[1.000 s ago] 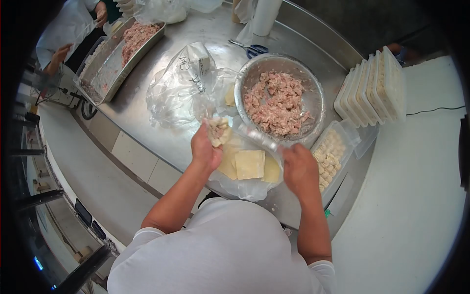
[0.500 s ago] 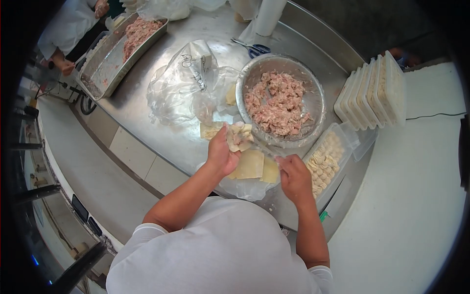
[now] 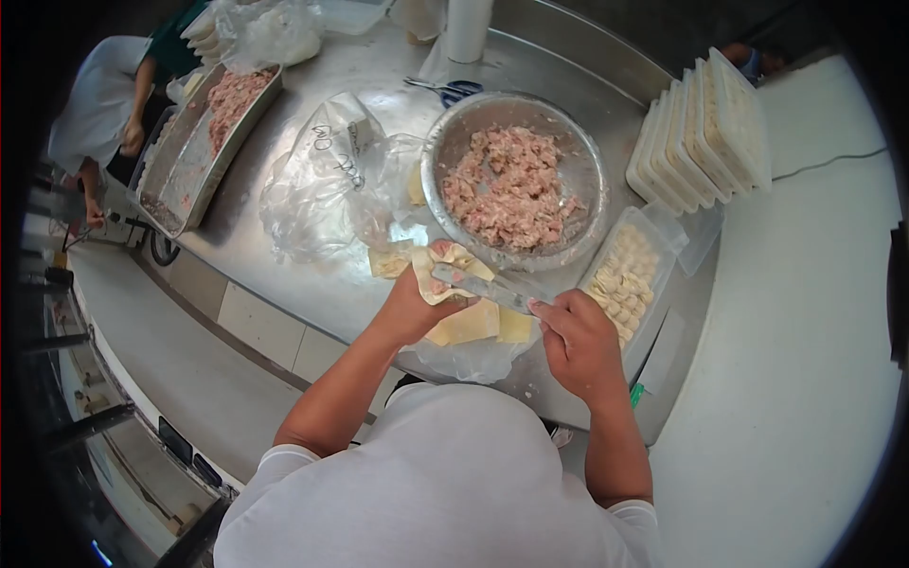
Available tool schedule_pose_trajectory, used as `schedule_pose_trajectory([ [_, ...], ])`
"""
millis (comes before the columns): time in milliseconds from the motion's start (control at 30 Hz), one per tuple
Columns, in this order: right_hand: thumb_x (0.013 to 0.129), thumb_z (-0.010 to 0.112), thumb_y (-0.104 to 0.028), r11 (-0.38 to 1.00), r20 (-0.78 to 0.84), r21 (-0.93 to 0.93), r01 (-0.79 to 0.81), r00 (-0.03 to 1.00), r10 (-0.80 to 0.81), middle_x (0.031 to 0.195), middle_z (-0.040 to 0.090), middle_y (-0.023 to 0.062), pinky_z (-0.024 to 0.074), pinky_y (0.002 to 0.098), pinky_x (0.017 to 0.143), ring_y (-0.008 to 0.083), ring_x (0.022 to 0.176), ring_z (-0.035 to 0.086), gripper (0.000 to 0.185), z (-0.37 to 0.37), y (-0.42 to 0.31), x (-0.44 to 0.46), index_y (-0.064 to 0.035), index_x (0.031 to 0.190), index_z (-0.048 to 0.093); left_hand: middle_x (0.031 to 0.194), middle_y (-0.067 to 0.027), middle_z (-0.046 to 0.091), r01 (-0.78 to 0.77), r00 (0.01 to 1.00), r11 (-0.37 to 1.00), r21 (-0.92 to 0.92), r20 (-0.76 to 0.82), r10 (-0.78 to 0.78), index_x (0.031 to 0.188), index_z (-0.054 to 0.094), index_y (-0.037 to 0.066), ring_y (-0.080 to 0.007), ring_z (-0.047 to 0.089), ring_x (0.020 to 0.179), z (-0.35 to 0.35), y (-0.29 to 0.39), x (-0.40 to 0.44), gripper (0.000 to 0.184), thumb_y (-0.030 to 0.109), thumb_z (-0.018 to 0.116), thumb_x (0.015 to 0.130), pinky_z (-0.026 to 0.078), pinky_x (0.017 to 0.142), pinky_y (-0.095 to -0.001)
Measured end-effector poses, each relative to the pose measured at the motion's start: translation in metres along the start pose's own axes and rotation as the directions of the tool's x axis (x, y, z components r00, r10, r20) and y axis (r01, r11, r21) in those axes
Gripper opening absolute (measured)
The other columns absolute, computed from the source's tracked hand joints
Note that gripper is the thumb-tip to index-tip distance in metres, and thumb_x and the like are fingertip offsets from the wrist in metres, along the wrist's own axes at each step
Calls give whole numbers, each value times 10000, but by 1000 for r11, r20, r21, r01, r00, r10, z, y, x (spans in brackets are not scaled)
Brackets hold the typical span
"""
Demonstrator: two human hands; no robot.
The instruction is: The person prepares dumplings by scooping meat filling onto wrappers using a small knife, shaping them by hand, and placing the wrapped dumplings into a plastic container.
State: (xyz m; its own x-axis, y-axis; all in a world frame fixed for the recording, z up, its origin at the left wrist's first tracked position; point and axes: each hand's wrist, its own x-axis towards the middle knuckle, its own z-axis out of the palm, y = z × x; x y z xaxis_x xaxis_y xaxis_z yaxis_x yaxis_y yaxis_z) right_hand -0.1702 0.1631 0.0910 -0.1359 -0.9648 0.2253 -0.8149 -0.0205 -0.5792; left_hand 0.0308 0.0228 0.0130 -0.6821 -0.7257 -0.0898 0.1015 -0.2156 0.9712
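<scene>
My left hand (image 3: 409,310) is closed around a pale dumpling wrapper (image 3: 426,286) with pink filling in it. A flat filling spatula (image 3: 502,292) is gripped in my right hand (image 3: 584,348), its blade tip against the filling. Beneath my hands, a stack of square yellowish wrappers (image 3: 471,326) rests on clear plastic. Just beyond sits a steel bowl (image 3: 433,185) of minced meat (image 3: 507,180). To the right of it, a plastic container (image 3: 670,237) holds rows of shaped dumplings (image 3: 620,301).
Stacked, filled plastic containers (image 3: 701,137) stand at the right. Left of the bowl lie a crumpled plastic bag (image 3: 322,189) and scissors (image 3: 454,92). A metal tray (image 3: 213,180) with more mince is at the far left, near another person (image 3: 99,104).
The spatula's blade now reaches over the wrapper in my left hand, and the wrapper's edges stand up around the filling. My view has shifted slightly; the other person's arms have moved.
</scene>
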Motion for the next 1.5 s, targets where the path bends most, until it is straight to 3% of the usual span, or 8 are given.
schedule_pose_trajectory([
  [200,769,647,12,992,91,-123,-2,996,14,829,572,95,501,393,644,276,772,604,295,-24,5,-11,-93,1027,742,956,-27,626,13,996,798,603,63,-64,1050,594,33,-135,612,891,12,16,13,296,-43,738,803,495,814,-282],
  [300,778,654,7,988,118,-144,-61,990,78,821,588,95,511,369,656,274,758,610,282,-45,11,-25,-85,1031,738,899,-26,646,-240,969,810,534,78,236,1002,598,12,-129,616,823,18,1,20,201,-16,717,842,499,766,-281],
  [500,839,751,-115,834,-73,330,-442,869,489,882,659,76,504,283,654,149,701,622,160,-4,26,-64,-36,971,707,782,-43,660,-26,1000,989,146,-3,27,894,593,28,-94,618,733,60,-2,23,104,77,669,944,495,659,-260],
  [700,926,732,-218,326,-30,929,-177,841,541,903,637,-1,449,232,541,85,621,560,263,61,24,-82,-27,1079,633,1058,-107,634,197,947,936,-290,305,-105,925,591,23,-188,578,1064,130,-23,13,222,221,564,1022,466,904,-345],
  [800,918,735,-201,-113,105,993,-40,739,666,824,596,-16,331,194,460,10,584,452,297,52,34,-86,-43,1112,573,1204,-143,582,-79,908,995,-54,407,94,1070,596,23,-273,556,1128,145,-30,27,155,150,587,981,446,964,-384],
  [867,920,731,-195,-105,78,994,-5,705,705,827,602,-8,334,197,452,13,575,456,279,49,48,-96,-48,1094,571,1221,-171,588,-409,854,862,300,457,246,1163,623,30,-336,580,1094,150,-21,36,293,27,660,872,480,932,-390],
  [1200,910,679,-61,-105,110,994,-37,483,869,869,648,55,334,195,439,38,545,449,245,28,93,-139,-23,1132,583,1063,-117,697,-793,444,522,313,884,144,1070,721,68,-317,670,1028,186,-47,129,329,-17,742,753,556,863,-378],
  [1500,916,657,-53,158,-84,969,-189,349,933,879,651,76,340,205,439,48,570,491,183,49,112,-160,-31,1092,609,1113,-187,659,-563,698,594,575,715,-30,1120,661,26,-363,641,1042,227,-87,194,374,-37,698,753,517,895,-384],
])
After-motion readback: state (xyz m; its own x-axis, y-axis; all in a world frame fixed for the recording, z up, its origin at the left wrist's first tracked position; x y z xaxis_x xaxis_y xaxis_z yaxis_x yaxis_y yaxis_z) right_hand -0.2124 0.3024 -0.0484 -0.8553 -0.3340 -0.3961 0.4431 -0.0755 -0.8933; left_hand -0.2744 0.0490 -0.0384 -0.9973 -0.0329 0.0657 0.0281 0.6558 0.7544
